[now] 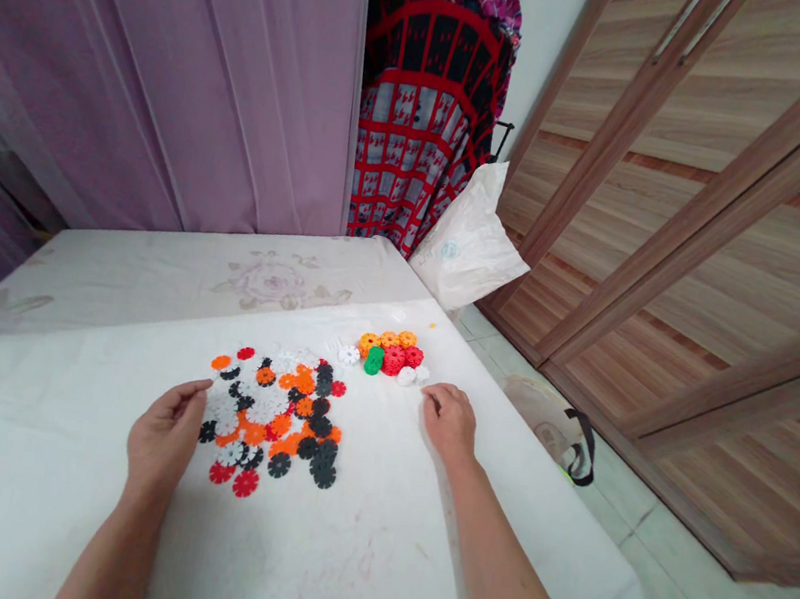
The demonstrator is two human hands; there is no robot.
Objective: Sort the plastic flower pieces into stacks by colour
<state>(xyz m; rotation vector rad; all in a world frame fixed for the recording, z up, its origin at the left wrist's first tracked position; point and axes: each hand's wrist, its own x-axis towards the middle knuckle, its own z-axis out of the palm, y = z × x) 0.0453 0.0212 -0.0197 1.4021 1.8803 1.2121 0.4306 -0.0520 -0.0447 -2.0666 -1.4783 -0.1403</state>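
Flat notched plastic discs (279, 465) in white, orange, black and red lie in a loose, overlapping pile on the white-covered table. My left hand (165, 429) is at the pile's left edge, thumb and fingers pinched together beside some white discs (221, 413); whether a disc is between them I cannot make out. Farther right, discs are gathered in stacks by colour: yellow-orange (389, 339), green (374, 360), red (394, 359) and white (407, 376). Just right of these, my right hand (452, 424) is low over the cloth with its fingers curled closed, their contents hidden.
A floral cloth (273, 282) covers the table's far part. A white plastic bag (473, 245) stands by the far right corner. Beyond are a purple curtain (240, 62), hanging patterned fabric (416, 130) and a wooden wardrobe (653, 238). A clear bag with a dark handle (580, 448) lies on the floor.
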